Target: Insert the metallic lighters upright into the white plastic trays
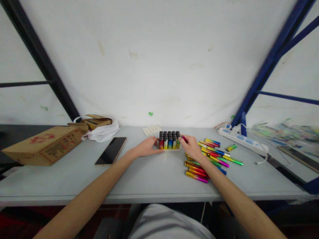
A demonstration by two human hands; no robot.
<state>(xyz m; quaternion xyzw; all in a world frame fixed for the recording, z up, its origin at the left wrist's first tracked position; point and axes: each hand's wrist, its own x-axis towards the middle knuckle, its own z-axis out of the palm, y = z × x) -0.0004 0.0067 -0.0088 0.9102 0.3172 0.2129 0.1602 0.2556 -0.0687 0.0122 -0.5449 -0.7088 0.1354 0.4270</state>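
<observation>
My left hand (147,147) rests open against the left side of the tray of lighters (169,140) on the worktop (149,176). My right hand (191,146) pinches one lighter (183,138) at the tray's right edge, beside the loose lighters (211,157).

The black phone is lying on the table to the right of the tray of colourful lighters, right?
Not quite. In the head view the flat black phone lies on the grey table to the left of the tray of colourful lighters, beyond the left hand. The loose rainbow lighters are on the right.
</observation>
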